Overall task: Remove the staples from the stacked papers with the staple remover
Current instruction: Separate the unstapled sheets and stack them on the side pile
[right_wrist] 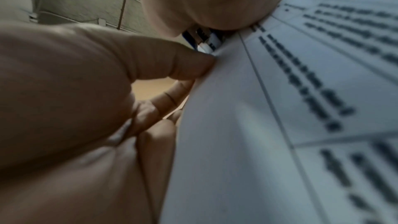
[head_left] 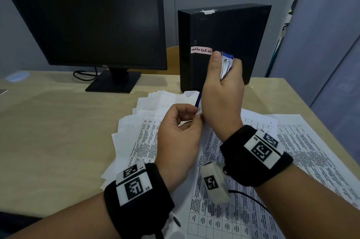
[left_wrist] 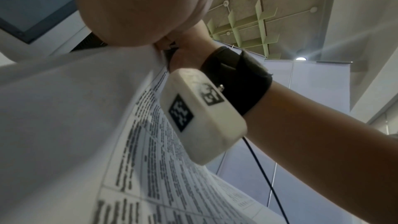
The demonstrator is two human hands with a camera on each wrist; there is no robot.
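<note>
My right hand [head_left: 228, 60] grips a blue and silver staple remover [head_left: 225, 70] upright above the desk. Its lower blue end [head_left: 198, 102] reaches down to the raised corner of a stapled set of printed papers [left_wrist: 64, 108]. My left hand [head_left: 197, 115] pinches that corner between thumb and forefinger, just left of the right wrist. In the right wrist view the left thumb [right_wrist: 189, 64] presses the paper edge right below the remover's tip [right_wrist: 206, 40]. The staple itself is hidden. More printed sheets [head_left: 292, 160] lie flat on the table underneath.
A wooden table [head_left: 58, 131] carries a fan of loose white sheets [head_left: 165, 98] behind my hands. A dark monitor [head_left: 87, 18] stands at the back left, and a black computer tower [head_left: 224, 30] right behind the right hand. A black cable [head_left: 251, 197] trails from the right wrist.
</note>
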